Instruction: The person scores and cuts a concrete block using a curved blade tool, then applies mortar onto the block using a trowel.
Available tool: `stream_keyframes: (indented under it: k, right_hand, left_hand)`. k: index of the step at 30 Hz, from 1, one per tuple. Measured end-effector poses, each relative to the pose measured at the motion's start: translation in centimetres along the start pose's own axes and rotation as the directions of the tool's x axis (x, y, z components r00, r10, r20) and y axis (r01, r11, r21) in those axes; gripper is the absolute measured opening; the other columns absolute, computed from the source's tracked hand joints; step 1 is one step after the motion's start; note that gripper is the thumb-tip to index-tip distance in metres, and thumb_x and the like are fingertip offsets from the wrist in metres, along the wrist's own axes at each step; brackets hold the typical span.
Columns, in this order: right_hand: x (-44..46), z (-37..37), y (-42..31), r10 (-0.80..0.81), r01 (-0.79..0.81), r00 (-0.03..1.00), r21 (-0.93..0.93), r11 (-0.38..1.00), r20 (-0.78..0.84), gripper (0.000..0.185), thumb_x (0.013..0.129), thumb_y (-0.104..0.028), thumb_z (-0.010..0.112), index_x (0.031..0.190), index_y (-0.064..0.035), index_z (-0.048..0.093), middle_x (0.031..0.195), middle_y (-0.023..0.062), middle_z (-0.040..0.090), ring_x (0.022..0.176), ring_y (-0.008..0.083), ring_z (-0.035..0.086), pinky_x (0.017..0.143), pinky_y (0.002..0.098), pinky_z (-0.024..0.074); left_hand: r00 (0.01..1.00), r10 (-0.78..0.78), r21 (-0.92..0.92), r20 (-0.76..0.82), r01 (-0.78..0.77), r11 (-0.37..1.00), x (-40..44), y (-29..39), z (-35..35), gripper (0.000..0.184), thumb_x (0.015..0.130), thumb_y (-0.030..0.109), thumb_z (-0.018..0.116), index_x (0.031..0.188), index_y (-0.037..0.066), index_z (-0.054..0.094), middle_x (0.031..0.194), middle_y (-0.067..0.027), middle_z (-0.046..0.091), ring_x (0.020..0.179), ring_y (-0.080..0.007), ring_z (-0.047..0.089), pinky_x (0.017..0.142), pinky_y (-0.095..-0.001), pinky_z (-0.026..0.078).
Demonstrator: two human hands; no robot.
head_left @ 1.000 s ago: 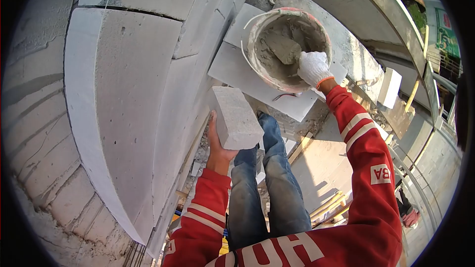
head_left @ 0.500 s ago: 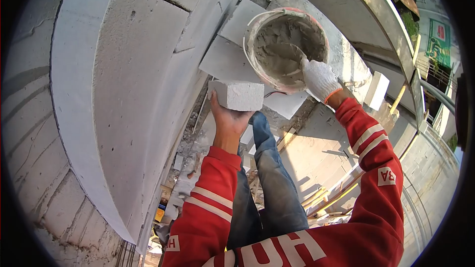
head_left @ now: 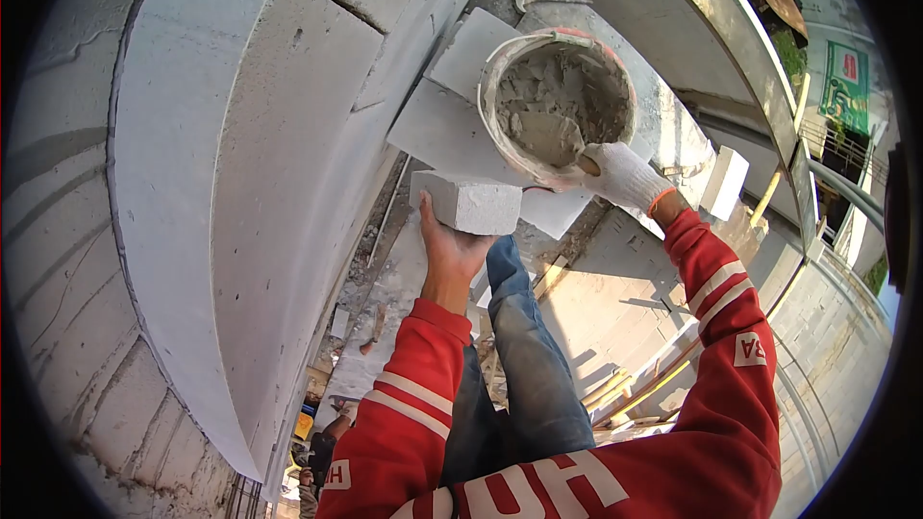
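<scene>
My bare left hand (head_left: 454,248) holds a pale grey block (head_left: 486,207) from below, its thumb up along the near left side. In my right hand (head_left: 623,176), which wears a white glove with an orange cuff, is the wooden handle of a trowel (head_left: 546,137). The trowel's blade lies on wet mortar (head_left: 601,86) inside a round bucket (head_left: 488,86) with a reddish, mortar-smeared rim. The block is just below the bucket in the view, apart from it.
A wall of large pale blocks (head_left: 279,163) fills the left side, with a thin string across it. Flat slabs (head_left: 437,130) lie under the bucket. Another white block (head_left: 725,183) stands at the right. A curved metal beam (head_left: 745,43) runs at the upper right.
The block has been turned in my left hand and shifted right. My right hand has moved the trowel from the bucket's middle toward its near side, with the blade now lying on the mortar.
</scene>
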State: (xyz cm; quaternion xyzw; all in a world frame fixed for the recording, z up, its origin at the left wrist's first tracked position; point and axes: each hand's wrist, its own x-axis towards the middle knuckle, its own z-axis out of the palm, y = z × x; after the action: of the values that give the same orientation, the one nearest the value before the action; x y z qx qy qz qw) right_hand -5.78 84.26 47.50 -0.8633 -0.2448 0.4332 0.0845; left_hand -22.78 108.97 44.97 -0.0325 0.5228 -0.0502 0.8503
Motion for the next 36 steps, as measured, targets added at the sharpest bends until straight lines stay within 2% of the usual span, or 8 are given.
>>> stream_keyframes:
  k: [3,8,13,18,22,26,30,36]
  right_hand:
    - [-2.7,0.0,0.9,0.032,-0.022,0.998,0.172,0.985,-0.055,0.023,0.088,-0.022,0.064,0.093,0.0003,0.066,0.081,0.0253,0.067,0.077,0.0432,0.068,0.073,0.0489,0.0534]
    - [-11.1,-0.8,-2.6,0.35,-0.36,0.926,0.613,0.703,0.143,0.031,0.089,-0.027,0.067,0.103,0.0014,0.065,0.072,0.0075,0.061,0.059,0.0126,0.059,0.053,0.0315,0.0483]
    - [-21.5,2.5,-8.5,0.335,-0.16,0.937,0.727,0.668,-0.102,0.023,0.088,-0.021,0.066,0.097,-0.0003,0.059,0.065,0.0049,0.058,0.056,0.0113,0.056,0.051,0.0302,0.0457]
    - [-30.0,2.2,-19.6,0.381,-0.062,0.906,0.829,0.555,-0.187,0.011,0.092,-0.009,0.062,0.094,-0.0025,0.053,0.065,0.0042,0.058,0.053,0.0105,0.058,0.047,0.0275,0.0463]
    - [-35.6,2.8,-24.0,0.256,0.008,0.956,0.885,0.466,-0.143,0.031,0.092,-0.012,0.058,0.119,0.0005,0.064,0.071,0.0037,0.063,0.055,0.0102,0.06,0.048,0.0261,0.0473]
    - [-39.0,1.3,-28.6,0.096,-0.018,0.995,0.88,0.474,-0.031,0.009,0.089,-0.01,0.061,0.092,-0.0016,0.06,0.07,0.0047,0.063,0.057,0.011,0.06,0.05,0.0258,0.0478]
    - [-39.6,0.7,-31.7,-0.058,0.012,0.998,0.86,0.511,0.02,0.008,0.087,-0.008,0.062,0.09,-0.0011,0.059,0.069,0.0051,0.063,0.058,0.0109,0.059,0.054,0.0256,0.0481]
    - [-37.1,0.9,-37.3,-0.229,0.081,0.972,0.855,0.512,0.046,0.006,0.088,-0.005,0.061,0.092,-0.0008,0.058,0.072,0.0085,0.066,0.057,0.0141,0.062,0.053,0.0266,0.0499]
  left_hand:
    - [1.0,0.008,0.044,0.018,-0.009,0.999,-2.4,0.2,-0.7,0.071,0.097,0.067,0.045,0.148,0.017,0.047,0.146,-0.0115,0.053,0.136,-0.0366,0.049,0.11,-0.0616,0.037]
    - [0.999,-0.019,0.139,-0.038,0.024,0.99,-8.7,1.2,-1.6,0.076,0.09,0.072,0.051,0.145,0.019,0.052,0.139,-0.0084,0.059,0.128,-0.034,0.056,0.104,-0.0573,0.046]
    - [0.995,-0.077,0.043,0.068,0.075,0.996,-17.4,2.1,-0.9,0.073,0.089,0.069,0.05,0.142,0.019,0.055,0.136,-0.0079,0.062,0.126,-0.0327,0.059,0.101,-0.056,0.049]
    - [0.996,-0.04,0.089,-0.08,0.047,0.995,-27.8,2.8,2.0,0.071,0.091,0.066,0.042,0.14,0.018,0.057,0.138,-0.0099,0.06,0.127,-0.0331,0.058,0.103,-0.0546,0.048]
    - [0.984,0.008,0.02,0.176,-0.012,1.0,-33.2,3.3,-1.9,0.074,0.092,0.068,0.044,0.144,0.016,0.053,0.141,-0.0099,0.057,0.132,-0.0323,0.054,0.109,-0.0541,0.043]
    - [0.975,0.113,-0.224,0.19,-0.069,0.972,-38.1,3.1,-5.6,0.078,0.091,0.062,0.06,0.151,0.016,0.043,0.147,-0.01,0.052,0.138,-0.0312,0.047,0.115,-0.054,0.037]
    - [0.834,0.34,-0.345,0.435,-0.194,0.918,-42.5,2.4,-11.9,0.083,0.083,0.045,0.078,0.151,0.013,0.042,0.148,-0.0106,0.051,0.138,-0.0306,0.047,0.117,-0.0522,0.037]
    - [0.648,0.658,-0.339,0.384,-0.564,0.753,-48.7,3.3,-19.8,0.079,0.078,0.026,0.08,0.147,0.009,0.044,0.14,-0.0122,0.056,0.131,-0.0307,0.054,0.111,-0.0505,0.043]
